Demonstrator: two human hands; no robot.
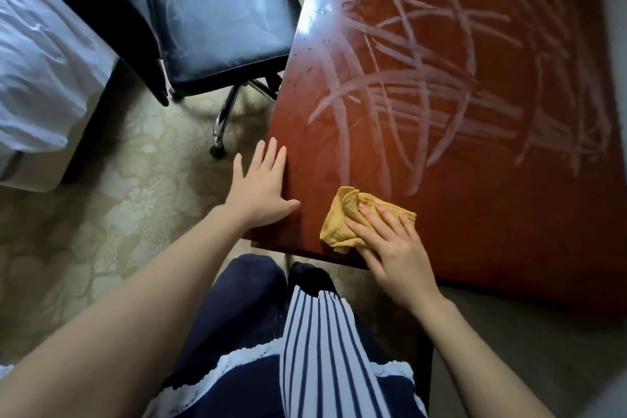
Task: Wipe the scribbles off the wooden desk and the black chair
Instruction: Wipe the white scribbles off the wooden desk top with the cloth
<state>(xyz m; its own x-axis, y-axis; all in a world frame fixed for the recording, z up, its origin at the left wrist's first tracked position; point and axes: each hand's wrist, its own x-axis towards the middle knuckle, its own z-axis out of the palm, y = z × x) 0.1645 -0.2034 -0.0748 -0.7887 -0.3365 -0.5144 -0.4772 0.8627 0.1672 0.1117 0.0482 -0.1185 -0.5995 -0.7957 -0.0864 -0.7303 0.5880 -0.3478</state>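
The reddish wooden desk [475, 231] fills the right side, and pale scribbles [424, 78] cover most of its top. At its near corner lies a crumpled yellow cloth [342, 217]. My right hand [393, 244] presses flat on that cloth with straight fingers. My left hand [261, 187] rests open on the desk's left edge, fingers spread. The black chair [224, 17] stands to the left of the desk, its seat smeared with faint whitish marks.
A bed with white sheets [40, 61] stands at the far left, with a dark frame [112, 10] between it and the chair. The chair's chrome wheeled base [224, 119] sticks out over the patterned carpet [101, 214]. My striped and navy clothing fills the bottom centre.
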